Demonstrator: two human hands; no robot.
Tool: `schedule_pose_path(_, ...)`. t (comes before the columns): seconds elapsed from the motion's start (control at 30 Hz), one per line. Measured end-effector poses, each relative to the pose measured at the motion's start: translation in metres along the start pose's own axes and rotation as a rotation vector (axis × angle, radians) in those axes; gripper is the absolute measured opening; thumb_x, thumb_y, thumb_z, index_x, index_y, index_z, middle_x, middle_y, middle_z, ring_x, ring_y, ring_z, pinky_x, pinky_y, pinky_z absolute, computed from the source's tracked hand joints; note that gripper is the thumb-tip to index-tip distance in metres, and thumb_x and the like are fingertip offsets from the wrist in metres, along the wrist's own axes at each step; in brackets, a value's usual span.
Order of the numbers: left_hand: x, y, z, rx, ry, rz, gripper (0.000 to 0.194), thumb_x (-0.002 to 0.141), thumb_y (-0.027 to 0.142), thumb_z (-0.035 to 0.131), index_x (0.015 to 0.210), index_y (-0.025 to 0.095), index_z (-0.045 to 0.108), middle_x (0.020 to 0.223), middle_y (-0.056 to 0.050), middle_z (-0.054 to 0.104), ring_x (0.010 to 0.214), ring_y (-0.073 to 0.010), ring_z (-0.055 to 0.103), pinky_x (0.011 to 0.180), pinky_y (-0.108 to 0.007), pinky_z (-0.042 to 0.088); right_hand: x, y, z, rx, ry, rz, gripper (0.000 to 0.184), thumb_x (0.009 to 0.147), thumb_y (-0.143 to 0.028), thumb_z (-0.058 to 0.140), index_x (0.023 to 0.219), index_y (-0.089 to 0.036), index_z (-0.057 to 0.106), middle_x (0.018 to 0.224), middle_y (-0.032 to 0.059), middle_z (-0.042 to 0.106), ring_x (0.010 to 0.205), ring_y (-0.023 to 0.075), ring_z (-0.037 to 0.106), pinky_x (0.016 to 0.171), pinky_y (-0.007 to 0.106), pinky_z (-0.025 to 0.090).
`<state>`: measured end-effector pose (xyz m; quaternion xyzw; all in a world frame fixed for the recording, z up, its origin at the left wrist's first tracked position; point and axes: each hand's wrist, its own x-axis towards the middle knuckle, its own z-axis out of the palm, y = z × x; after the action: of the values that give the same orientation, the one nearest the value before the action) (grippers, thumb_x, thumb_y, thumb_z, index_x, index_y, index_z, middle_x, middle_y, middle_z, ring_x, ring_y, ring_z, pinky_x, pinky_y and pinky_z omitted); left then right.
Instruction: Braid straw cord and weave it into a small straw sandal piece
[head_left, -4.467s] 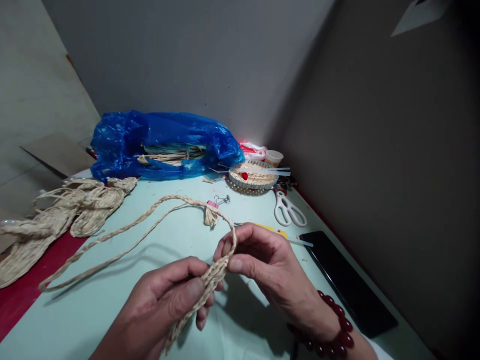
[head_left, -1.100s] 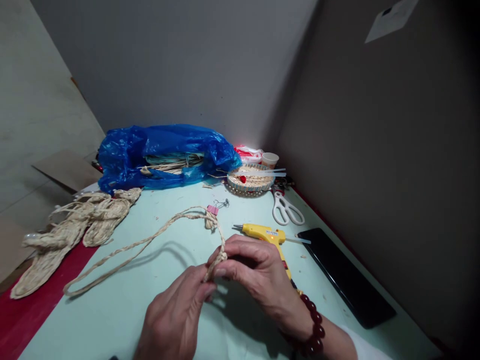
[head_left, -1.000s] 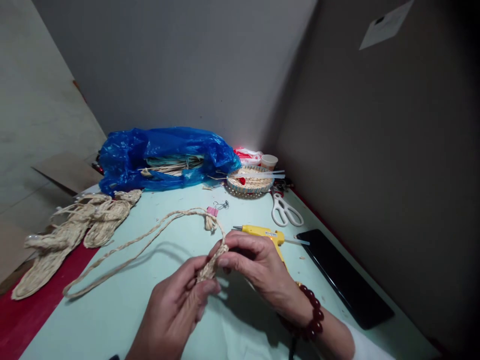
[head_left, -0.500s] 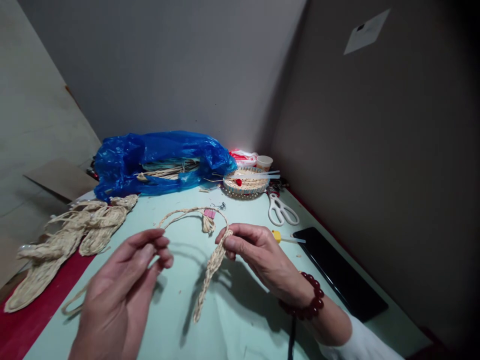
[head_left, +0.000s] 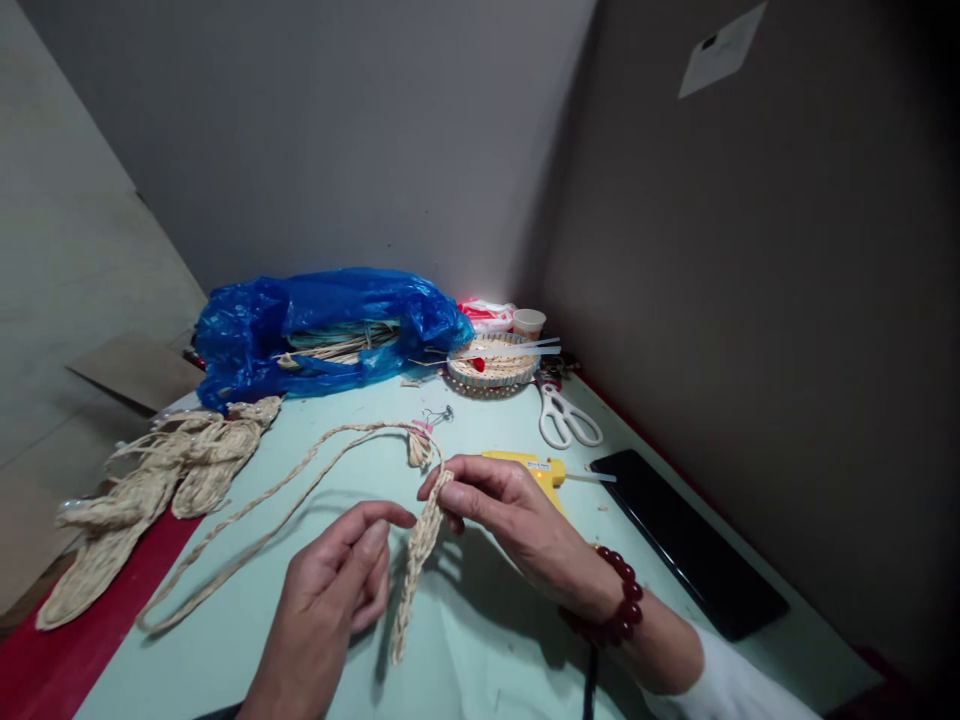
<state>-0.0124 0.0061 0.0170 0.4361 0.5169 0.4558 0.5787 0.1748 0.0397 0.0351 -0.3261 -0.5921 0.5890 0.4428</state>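
My right hand [head_left: 501, 505], with a red bead bracelet [head_left: 611, 615] on its wrist, pinches the top of a flat plaited straw piece [head_left: 411, 570] that hangs down to the pale green table [head_left: 480, 660]. A long straw braid [head_left: 247, 520] runs from that pinch in a loop out to the left, with a pink binder clip [head_left: 425, 424] at its far bend. My left hand [head_left: 334, 590] hovers just left of the plaited piece, fingers loosely curled, index finger reaching toward it, holding nothing.
A yellow glue gun [head_left: 529, 466] lies behind my right hand. White scissors [head_left: 568, 420], a black phone [head_left: 686, 540], a woven tray [head_left: 491, 368] and a cup [head_left: 529, 322] stand to the right. A blue plastic bag [head_left: 322, 320] of straw is at the back; straw sandals [head_left: 150, 490] lie left.
My left hand let go of the plaited piece, swung out to the left, and has now come back close beside it. My right hand kept its pinch on the top.
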Motion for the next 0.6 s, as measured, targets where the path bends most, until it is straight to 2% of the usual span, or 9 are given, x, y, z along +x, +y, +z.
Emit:
schedule_pose_path(0.07,0.0,0.004,0.001,0.06,-0.011,0.022,0.036,0.089,0.052,0.059,0.094,0.019,0.07,0.051,0.011,0.024,0.047,-0.008,0.021,0.043,-0.019,0.019,0.0,-0.002,0.001,-0.04,0.01,-0.003,0.019,0.093,-0.031,0.061,0.087,-0.016,0.071,0.071,-0.0016,0.055,0.068,0.0134,0.049,0.065,0.026,0.038)
schedule_pose_path(0.1,0.0,0.006,0.002,0.105,-0.03,0.044,0.037,0.09,0.053,0.056,0.09,0.019,0.071,0.052,0.01,0.026,0.048,-0.0085,0.022,0.044,-0.019,0.02,-0.001,-0.003,0.002,-0.061,0.018,-0.007,0.019,0.093,-0.03,0.06,0.085,-0.016,0.07,0.071,-0.0018,0.055,0.068,0.0134,0.049,0.065,0.026,0.038)
schedule_pose_path(0.2,0.0,0.009,0.004,0.228,-0.118,0.12,0.036,0.087,0.051,0.061,0.077,0.019,0.072,0.065,0.003,0.048,0.056,-0.0101,0.039,0.05,-0.02,0.033,-0.002,-0.003,0.006,-0.126,0.048,-0.038,0.018,0.094,-0.025,0.058,0.083,-0.017,0.07,0.074,-0.0018,0.058,0.07,0.0132,0.05,0.066,0.025,0.038)
schedule_pose_path(0.27,0.002,0.007,0.005,0.261,-0.156,0.127,0.033,0.085,0.048,0.064,0.073,0.019,0.072,0.071,0.001,0.057,0.059,-0.0117,0.046,0.052,-0.021,0.038,-0.003,-0.002,0.008,-0.162,0.059,-0.062,0.019,0.096,-0.023,0.056,0.086,-0.018,0.072,0.078,-0.0012,0.059,0.071,0.0134,0.052,0.068,0.025,0.039)
schedule_pose_path(0.37,0.005,0.002,0.004,0.306,-0.152,0.131,0.034,0.09,0.047,0.058,0.073,0.019,0.069,0.064,0.001,0.058,0.052,-0.0119,0.045,0.048,-0.023,0.039,-0.003,0.001,0.01,-0.193,0.044,-0.087,0.024,0.099,-0.026,0.053,0.087,-0.02,0.073,0.084,0.0,0.06,0.079,0.0149,0.055,0.074,0.026,0.041)
schedule_pose_path(0.43,0.006,0.0,0.003,0.341,-0.134,0.179,0.032,0.091,0.045,0.055,0.077,0.02,0.069,0.065,0.001,0.057,0.052,-0.0124,0.047,0.048,-0.022,0.042,-0.003,0.003,0.011,-0.203,0.04,-0.091,0.019,0.096,-0.029,0.059,0.084,-0.02,0.072,0.084,0.0001,0.061,0.082,0.0161,0.057,0.076,0.027,0.042)
schedule_pose_path(0.53,0.006,-0.003,0.002,0.425,-0.104,0.293,0.023,0.091,0.039,0.057,0.08,0.023,0.07,0.074,0.0,0.063,0.067,-0.0162,0.058,0.063,-0.023,0.05,-0.003,0.007,0.014,-0.206,0.064,-0.078,0.016,0.091,-0.028,0.067,0.079,-0.018,0.07,0.081,-0.0002,0.062,0.078,0.0164,0.057,0.073,0.027,0.043)
schedule_pose_path(0.6,0.004,-0.006,0.003,0.49,-0.083,0.366,0.019,0.091,0.033,0.058,0.077,0.024,0.068,0.076,0.0,0.065,0.073,-0.0175,0.061,0.071,-0.023,0.051,-0.004,0.01,0.017,-0.204,0.087,-0.067,0.018,0.092,-0.024,0.066,0.075,-0.017,0.069,0.077,-0.0007,0.061,0.075,0.0157,0.057,0.07,0.026,0.043)
